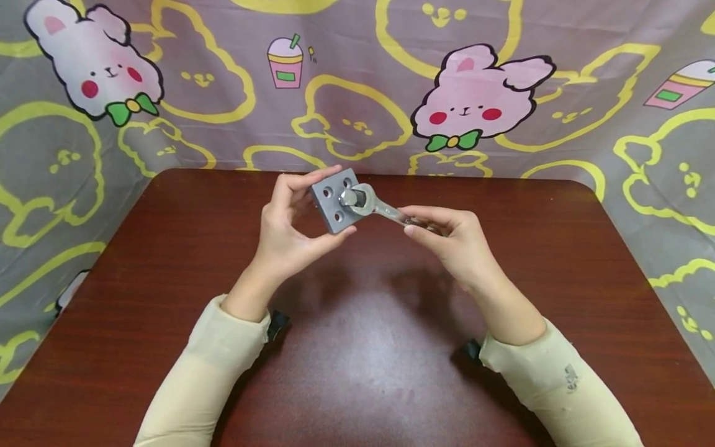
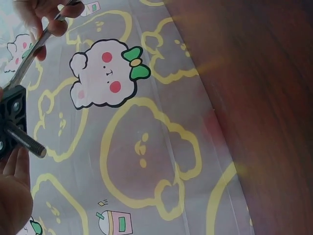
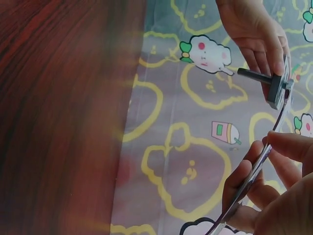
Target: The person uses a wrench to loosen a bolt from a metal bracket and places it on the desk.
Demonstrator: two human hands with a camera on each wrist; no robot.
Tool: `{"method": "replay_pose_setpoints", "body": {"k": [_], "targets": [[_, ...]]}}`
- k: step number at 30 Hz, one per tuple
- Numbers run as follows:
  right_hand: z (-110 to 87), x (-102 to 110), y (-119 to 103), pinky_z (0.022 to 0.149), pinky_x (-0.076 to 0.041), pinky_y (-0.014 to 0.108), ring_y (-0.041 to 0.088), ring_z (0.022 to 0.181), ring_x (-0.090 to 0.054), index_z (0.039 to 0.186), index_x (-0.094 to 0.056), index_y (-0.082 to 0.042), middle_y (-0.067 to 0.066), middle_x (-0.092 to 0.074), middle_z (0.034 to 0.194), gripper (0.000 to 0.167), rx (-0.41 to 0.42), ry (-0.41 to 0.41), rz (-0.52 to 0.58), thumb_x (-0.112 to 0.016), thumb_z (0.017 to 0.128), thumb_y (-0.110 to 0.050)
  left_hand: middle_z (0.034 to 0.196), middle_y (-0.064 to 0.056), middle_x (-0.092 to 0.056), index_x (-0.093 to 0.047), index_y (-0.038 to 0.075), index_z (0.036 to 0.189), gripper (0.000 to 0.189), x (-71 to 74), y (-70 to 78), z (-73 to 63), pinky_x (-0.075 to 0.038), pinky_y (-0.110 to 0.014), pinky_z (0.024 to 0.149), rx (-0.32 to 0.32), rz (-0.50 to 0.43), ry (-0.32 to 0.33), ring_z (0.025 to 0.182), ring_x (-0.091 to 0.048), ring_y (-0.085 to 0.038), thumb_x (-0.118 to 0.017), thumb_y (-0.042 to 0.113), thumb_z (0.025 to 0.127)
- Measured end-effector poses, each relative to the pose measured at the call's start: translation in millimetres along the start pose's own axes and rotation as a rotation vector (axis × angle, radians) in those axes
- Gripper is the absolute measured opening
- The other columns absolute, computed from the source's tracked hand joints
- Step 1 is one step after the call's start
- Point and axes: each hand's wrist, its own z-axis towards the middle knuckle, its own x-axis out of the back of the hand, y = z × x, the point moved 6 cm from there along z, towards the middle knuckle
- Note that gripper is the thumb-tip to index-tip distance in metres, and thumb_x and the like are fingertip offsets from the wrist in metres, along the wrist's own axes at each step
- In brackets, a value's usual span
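High over the table, my left hand (image 1: 285, 230) holds a grey square plate (image 1: 328, 206) by its edges, thumb below and fingers above. Holes show near the plate's corners. A bolt passes through its middle, with the silver bolt head (image 1: 349, 198) facing me and the threaded shank (image 2: 29, 142) sticking out of the back. My right hand (image 1: 460, 245) grips the handle of a metal wrench (image 1: 385, 210) between thumb and fingers. The wrench's end sits around the bolt head. From the right wrist view, the wrench handle (image 3: 254, 174) runs along the curled fingers.
The dark red-brown wooden table (image 1: 357, 372) lies beneath both hands. A grey curtain (image 1: 346, 37) printed with rabbits and drink cups hangs behind and at both sides. Black straps (image 1: 277, 325) show at the cuffs of the pale sleeves (image 1: 218, 360).
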Motion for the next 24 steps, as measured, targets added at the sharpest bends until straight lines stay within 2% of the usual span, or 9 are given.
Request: {"method": "replay_pose_setpoints", "body": {"k": [6,15,18,21,24], "targets": [[1.1,-0.1,-0.7,0.074,-0.054,0.016,0.003,0.081,-0.064,0.118,-0.069,0.005,-0.019,-0.072,0.087,0.031,-0.023,0.001,-0.015,-0.071,0.088,-0.001,0.13,-0.026,-0.063,-0.043,-0.013,0.123,0.076,2.7,0.8,0.5,-0.056,-0.026,0.09,-0.027,0.02,0.023,0.116,-0.065,-0.023,-0.087,-0.013,0.061],[7.7,-5.2,-0.3,0.064,-0.049,0.019,0.007,0.074,-0.06,0.119,-0.071,-0.002,-0.014,-0.072,0.085,0.031,-0.058,-0.062,-0.081,-0.072,0.089,-0.007,0.133,-0.022,-0.063,-0.042,-0.013,0.123,0.075,-1.1,1.6,-0.5,-0.057,-0.031,0.093,-0.031,0.049,-0.026,0.118,-0.064,-0.025,-0.087,-0.01,0.063],[11.4,-5.3,-0.9,0.061,-0.046,0.02,0.009,0.072,-0.056,0.119,-0.071,-0.003,-0.015,-0.071,0.085,0.031,-0.048,-0.09,-0.088,-0.072,0.089,-0.007,0.133,-0.021,-0.063,-0.042,-0.012,0.124,0.076,0.1,2.3,0.1,-0.056,-0.032,0.094,-0.006,0.044,-0.041,0.116,-0.065,-0.023,-0.087,-0.01,0.062],[15.2,-4.2,-0.9,0.061,-0.046,0.02,0.01,0.073,-0.057,0.119,-0.071,-0.002,-0.017,-0.072,0.088,0.031,-0.029,-0.124,-0.087,-0.072,0.088,-0.005,0.131,-0.021,-0.064,-0.043,-0.011,0.125,0.077,1.3,2.2,1.1,-0.056,-0.032,0.096,0.045,0.012,-0.073,0.115,-0.066,-0.02,-0.087,-0.012,0.061],[20.4,-2.6,-1.1,0.066,-0.051,0.02,0.01,0.079,-0.061,0.118,-0.071,-0.001,-0.015,-0.073,0.092,0.03,-0.003,-0.18,-0.096,-0.072,0.088,-0.004,0.13,-0.02,-0.065,-0.044,-0.009,0.124,0.078,1.7,1.7,1.4,-0.056,-0.033,0.095,0.1,-0.031,-0.127,0.113,-0.066,-0.019,-0.088,-0.013,0.059]]}}
